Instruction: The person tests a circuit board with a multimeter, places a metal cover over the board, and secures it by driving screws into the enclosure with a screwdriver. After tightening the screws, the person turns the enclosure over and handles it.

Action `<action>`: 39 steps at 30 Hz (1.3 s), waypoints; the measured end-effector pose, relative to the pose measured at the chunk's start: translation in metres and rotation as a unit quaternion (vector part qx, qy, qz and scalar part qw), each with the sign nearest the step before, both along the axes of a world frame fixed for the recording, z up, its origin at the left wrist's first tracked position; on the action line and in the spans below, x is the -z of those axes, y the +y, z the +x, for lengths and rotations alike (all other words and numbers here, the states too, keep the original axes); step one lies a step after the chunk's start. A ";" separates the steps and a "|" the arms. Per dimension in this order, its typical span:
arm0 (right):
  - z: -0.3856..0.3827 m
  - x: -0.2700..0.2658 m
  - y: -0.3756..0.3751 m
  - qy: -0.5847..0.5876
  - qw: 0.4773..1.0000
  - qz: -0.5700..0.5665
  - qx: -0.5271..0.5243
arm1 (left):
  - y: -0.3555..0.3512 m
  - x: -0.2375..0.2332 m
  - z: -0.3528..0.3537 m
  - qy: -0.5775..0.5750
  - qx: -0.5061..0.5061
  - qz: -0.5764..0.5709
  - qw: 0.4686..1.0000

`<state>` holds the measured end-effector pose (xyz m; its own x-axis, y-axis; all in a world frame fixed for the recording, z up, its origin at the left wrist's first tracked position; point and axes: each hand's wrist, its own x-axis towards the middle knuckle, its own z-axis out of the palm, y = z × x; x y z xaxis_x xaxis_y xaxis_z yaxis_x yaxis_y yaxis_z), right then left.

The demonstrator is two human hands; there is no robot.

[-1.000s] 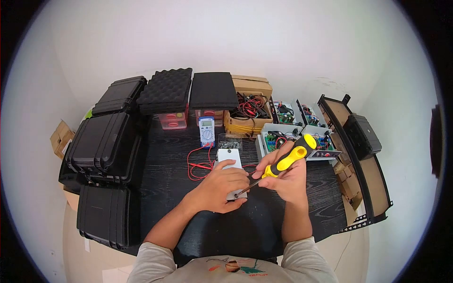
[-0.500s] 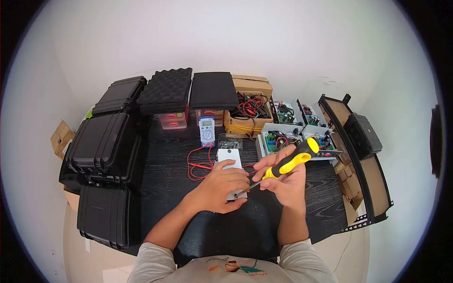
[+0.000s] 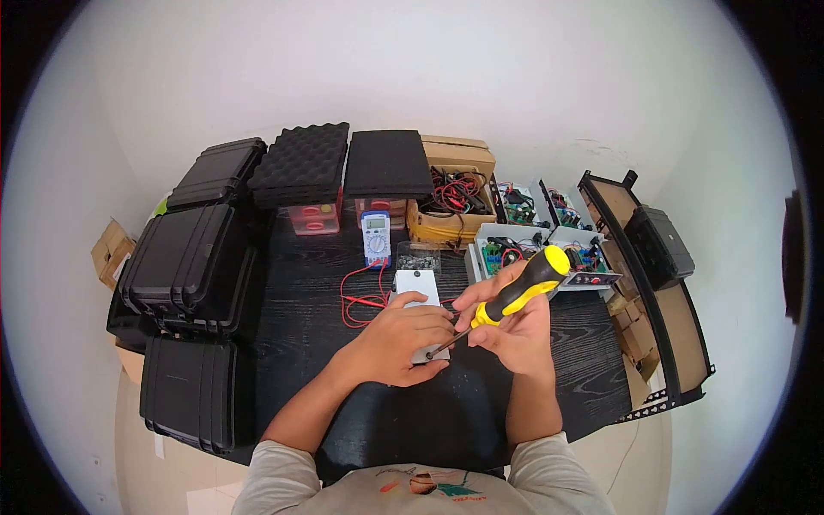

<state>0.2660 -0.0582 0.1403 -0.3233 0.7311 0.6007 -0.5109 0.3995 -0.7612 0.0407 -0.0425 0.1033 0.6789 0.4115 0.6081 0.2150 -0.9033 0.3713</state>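
Note:
A white box point(image 3: 415, 284) lies on the black table, with a dark screw at its far end. My left hand point(image 3: 401, 342) is laid over the box's middle and near part, its fingers wrapped round it. In my right hand point(image 3: 512, 330) is a yellow and black screwdriver point(image 3: 525, 287), gripped between thumb and fingers. The screwdriver is tilted, handle up to the right, and its tip meets a dark screw point(image 3: 430, 354) at the box's near end. Just beyond the box sits a clear tray of small screws point(image 3: 419, 258).
A blue multimeter point(image 3: 376, 240) with red leads stands behind the box. Black cases point(image 3: 184, 262) are stacked at left. Foam sheets point(image 3: 388, 163), a carton of cables point(image 3: 455, 225) and open circuit-board enclosures point(image 3: 515, 253) line the back. A metal rack point(image 3: 678, 343) stands at right.
The screwdriver handle has tipped lower and turned slightly, and my right fingers have shifted round it. My left hand and the box have stayed in place.

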 end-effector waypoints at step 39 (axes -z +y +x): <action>0.089 0.189 0.026 -0.373 0.838 -0.096 0.385 | 0.005 0.006 -0.004 0.038 0.015 -0.005 0.999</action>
